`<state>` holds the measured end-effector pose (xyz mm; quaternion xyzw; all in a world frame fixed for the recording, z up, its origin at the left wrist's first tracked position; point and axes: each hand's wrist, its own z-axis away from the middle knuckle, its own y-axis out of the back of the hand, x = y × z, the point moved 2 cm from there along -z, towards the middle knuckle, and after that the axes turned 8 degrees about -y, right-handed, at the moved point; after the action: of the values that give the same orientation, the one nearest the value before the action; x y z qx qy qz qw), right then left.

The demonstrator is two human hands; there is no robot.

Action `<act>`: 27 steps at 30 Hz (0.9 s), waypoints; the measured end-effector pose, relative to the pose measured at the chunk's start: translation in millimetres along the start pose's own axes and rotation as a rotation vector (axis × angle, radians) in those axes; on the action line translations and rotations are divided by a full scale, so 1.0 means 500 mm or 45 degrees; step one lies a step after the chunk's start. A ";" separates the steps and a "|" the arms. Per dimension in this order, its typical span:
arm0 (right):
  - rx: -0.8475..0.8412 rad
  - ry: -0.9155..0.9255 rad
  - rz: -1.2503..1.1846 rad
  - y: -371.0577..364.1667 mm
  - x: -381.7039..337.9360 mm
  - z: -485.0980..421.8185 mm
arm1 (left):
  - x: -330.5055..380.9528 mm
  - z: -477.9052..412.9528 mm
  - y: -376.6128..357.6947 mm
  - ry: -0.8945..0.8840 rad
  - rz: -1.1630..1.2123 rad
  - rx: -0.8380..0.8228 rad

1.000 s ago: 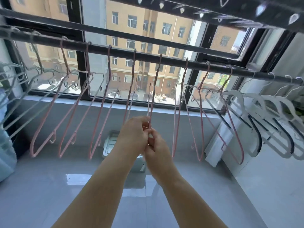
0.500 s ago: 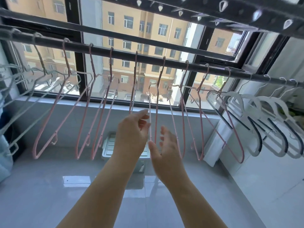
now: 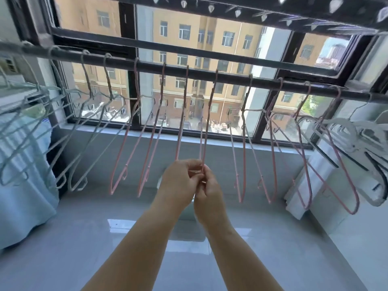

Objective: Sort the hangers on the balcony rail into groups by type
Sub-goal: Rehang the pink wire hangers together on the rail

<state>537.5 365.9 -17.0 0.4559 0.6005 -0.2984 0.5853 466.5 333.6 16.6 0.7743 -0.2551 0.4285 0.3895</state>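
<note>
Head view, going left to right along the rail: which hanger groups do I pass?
Along the rail: grey wire hangers → two free pink wire hangers → two held pink hangers, bottoms in the grip of left hand and right hand → further pink wire hangers → white plastic hangers.

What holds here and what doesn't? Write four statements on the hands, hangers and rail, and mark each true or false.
The left hand and right hand pinch a thin pink wire hanger low down. True.
That hanger lies on the floor. False: it hangs from the dark metal rail.
Thick white plastic hangers hang at the rail's right end. True.
Grey wire hangers hang right of the pink ones. False: left.
</note>
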 end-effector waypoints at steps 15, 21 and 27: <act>0.121 -0.014 0.030 0.073 0.001 -0.003 | 0.042 -0.010 -0.065 0.000 0.030 -0.026; 0.010 -0.016 -0.019 0.097 0.002 0.000 | 0.066 0.014 -0.075 -0.028 -0.049 0.048; 0.044 0.342 0.435 0.082 -0.027 0.053 | 0.044 0.077 0.012 -0.146 -0.204 0.447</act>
<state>584.4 356.3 -0.3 0.5969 0.5818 -0.1416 0.5340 491.0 297.4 25.3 0.8713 -0.1357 0.3892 0.2664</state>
